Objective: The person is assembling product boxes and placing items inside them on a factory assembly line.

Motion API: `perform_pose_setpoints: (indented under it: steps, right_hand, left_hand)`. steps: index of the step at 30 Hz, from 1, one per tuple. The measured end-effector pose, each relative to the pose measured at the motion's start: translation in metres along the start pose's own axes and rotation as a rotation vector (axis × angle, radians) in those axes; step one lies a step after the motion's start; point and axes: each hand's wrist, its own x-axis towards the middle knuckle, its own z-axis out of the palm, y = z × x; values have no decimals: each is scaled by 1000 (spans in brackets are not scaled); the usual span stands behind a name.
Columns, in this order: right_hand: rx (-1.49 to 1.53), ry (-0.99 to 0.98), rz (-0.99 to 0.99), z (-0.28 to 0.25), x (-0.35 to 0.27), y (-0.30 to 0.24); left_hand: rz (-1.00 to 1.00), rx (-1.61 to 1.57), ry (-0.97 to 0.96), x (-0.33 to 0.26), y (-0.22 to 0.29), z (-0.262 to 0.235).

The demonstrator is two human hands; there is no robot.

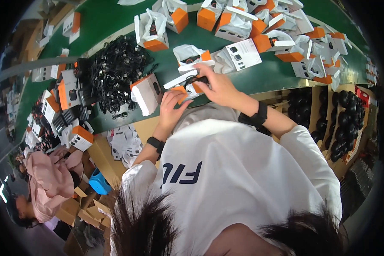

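Note:
At the near edge of the green table, an open white and orange box (178,80) stands in front of me with its flap up. My left hand (171,106) is closed on the box's orange side. Over the opening, my right hand (221,86) pinches a bundled black cable (195,80). White plastic wrapping shows inside the box; what lies beneath my fingers is hidden. Just beyond stands another open box (190,57) with a dark item in its wrapping. A big heap of black cables (119,70) lies to the left, next to a closed-looking white box (147,94).
Many open white and orange boxes (239,25) crowd the far and right parts of the table (260,77). Cartons of round black items (347,123) stand below right. Folded leaflets (124,145) fill a carton below left, near a blue container (99,182) and a person in pink (51,179).

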Motion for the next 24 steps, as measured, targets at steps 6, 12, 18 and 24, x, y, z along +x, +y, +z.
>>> perform_pose_setpoints:
  steps: [6, 12, 18, 24]
  right_hand:
    - [-14, -142, 4, -4, -5, 22]
    - [-117, -160, -389, -1, -23, 47]
    - [-8, -176, -454, 11, -22, 57]
    - [318, -264, -117, 5, -13, 53]
  left_hand:
    - [-153, -50, -5, -1, 8, 3]
    - [-126, -125, 4, -25, -9, -2]
    - [74, -69, -141, -17, -14, -12]
    - [-254, -131, -102, -1, 3, -10]
